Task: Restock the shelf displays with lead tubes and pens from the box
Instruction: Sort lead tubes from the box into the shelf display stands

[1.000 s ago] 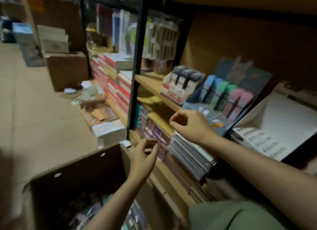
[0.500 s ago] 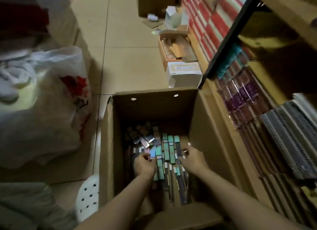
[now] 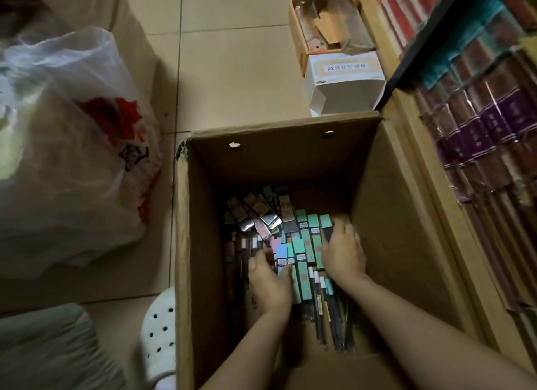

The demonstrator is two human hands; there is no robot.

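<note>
Inside box (image 3: pixel 377 186) | teal-capped lead tubes (image 3: pixel 312 244), slim, heaped | hands: grip unclear

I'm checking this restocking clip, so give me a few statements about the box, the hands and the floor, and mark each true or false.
1. Both hands, left and right, are down inside the cardboard box. True.
2. The box is filled to the brim. False: the packs lie only along its bottom, far below the rim.
3. A white plastic bag with red print sits on the floor left of the box. True.
4. The right hand is lifting a pack up to the shelf. False: it rests low among the packs in the box.
5. A small white carton stands beyond the box's far wall. True.
</note>
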